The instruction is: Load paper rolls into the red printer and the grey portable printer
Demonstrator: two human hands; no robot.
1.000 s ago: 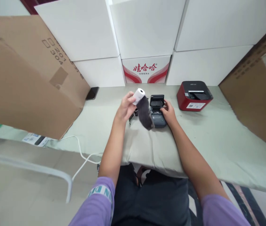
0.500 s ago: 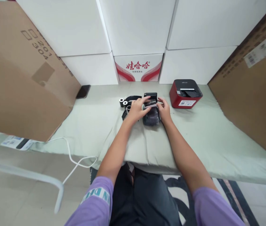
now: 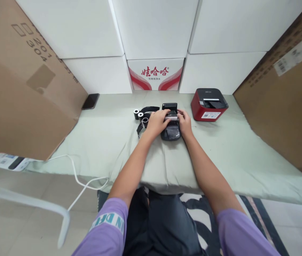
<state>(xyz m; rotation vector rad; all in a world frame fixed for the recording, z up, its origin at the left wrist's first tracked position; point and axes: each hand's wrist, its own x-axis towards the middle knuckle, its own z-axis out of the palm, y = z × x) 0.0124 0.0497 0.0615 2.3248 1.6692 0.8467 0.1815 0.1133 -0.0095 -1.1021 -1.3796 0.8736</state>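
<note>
A small black portable receipt printer (image 3: pixel 170 133) lies on the cloth-covered table with its lid (image 3: pixel 169 105) raised at the far side. In its opening sits a white paper roll (image 3: pixel 171 117). My left hand (image 3: pixel 158 121) has its fingers and thumb closed on the roll from the left. Against the printer's right side is my right hand (image 3: pixel 185 123), curled round the edge with fingertips by the roll's end; its exact contact is partly hidden. Left of my left hand stand several small black-and-white rolls (image 3: pixel 140 116), beside a black strap (image 3: pixel 151 108).
A red and black desktop printer (image 3: pixel 209 105) stands to the right, a dark phone (image 3: pixel 90 101) at the back left. Cardboard boxes (image 3: pixel 28 85) flank both sides, and white boxes (image 3: pixel 154 74) line the back. A white cable (image 3: pixel 76 170) droops over the front edge at left.
The white roll has gone down into the printer, carried by my hands. My right hand has shifted slightly down along the printer's side. The whole view has moved a little.
</note>
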